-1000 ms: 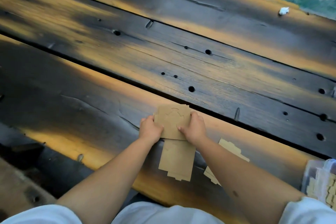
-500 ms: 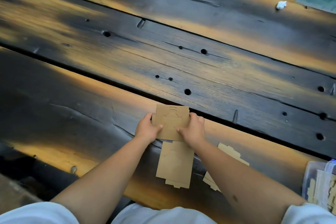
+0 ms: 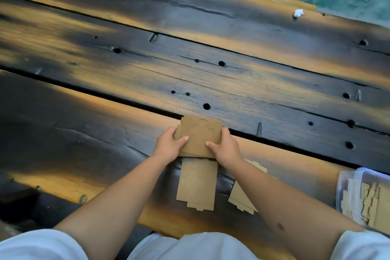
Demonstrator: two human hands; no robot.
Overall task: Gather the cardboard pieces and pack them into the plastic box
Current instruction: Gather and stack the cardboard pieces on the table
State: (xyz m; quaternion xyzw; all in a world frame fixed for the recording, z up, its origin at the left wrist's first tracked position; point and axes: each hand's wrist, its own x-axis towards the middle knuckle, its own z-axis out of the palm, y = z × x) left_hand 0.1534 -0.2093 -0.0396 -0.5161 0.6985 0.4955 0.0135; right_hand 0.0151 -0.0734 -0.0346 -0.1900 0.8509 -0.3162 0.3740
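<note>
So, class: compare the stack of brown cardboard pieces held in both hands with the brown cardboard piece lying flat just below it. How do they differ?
The held stack of brown cardboard pieces is gripped by the left hand and right hand; the flat brown cardboard piece lies untouched on the dark wooden table. The stack shows several layered edges; the flat piece looks single. Both are brown die-cut cardboard.

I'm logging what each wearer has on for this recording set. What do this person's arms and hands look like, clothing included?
Both arms are bare from the upper arm down, each ending in a short, loose, pale white sleeve at the bottom edge of the view. The left hand and right hand wear no gloves, and no rings, watch or bracelets are visible. The nails look short and unpainted. A small dark mark shows on the right forearm.
</note>
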